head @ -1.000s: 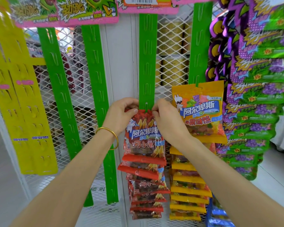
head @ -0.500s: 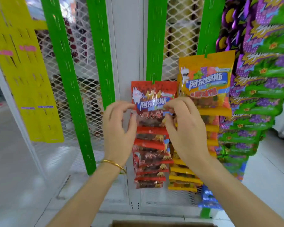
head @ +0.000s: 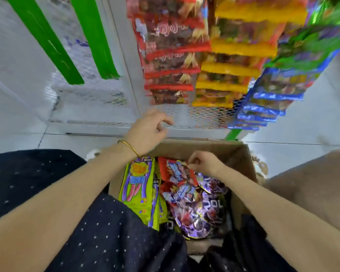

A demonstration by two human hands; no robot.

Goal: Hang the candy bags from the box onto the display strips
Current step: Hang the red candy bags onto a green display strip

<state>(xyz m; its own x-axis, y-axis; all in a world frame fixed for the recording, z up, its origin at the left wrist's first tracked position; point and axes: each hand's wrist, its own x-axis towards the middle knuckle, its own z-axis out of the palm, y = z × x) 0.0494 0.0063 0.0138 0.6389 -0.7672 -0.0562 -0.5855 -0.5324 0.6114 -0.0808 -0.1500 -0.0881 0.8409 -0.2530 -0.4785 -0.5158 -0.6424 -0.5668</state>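
A cardboard box (head: 241, 160) sits on the floor below me, filled with candy bags. My right hand (head: 202, 162) is down inside it and pinches the top edge of a red candy bag (head: 177, 172). My left hand (head: 148, 131) hovers above the box's far edge, fingers loosely curled, holding nothing. Yellow-green bags (head: 138, 190) stand at the box's left side and purple bags (head: 200, 214) lie under the red one. Above, red bags (head: 169, 55) and yellow bags (head: 236, 61) hang in columns on the strips.
Two bare green display strips (head: 94, 40) hang at the upper left against white mesh panels (head: 90, 95). Blue bags (head: 267, 99) and green bags (head: 312, 44) hang at the right. My dark dotted clothing (head: 116, 236) covers the box's near side. Pale floor tiles surround the box.
My view has dropped from the strips to the box. Both hands let go of the hung red bag and came down; my right hand now pinches a red bag in the box.
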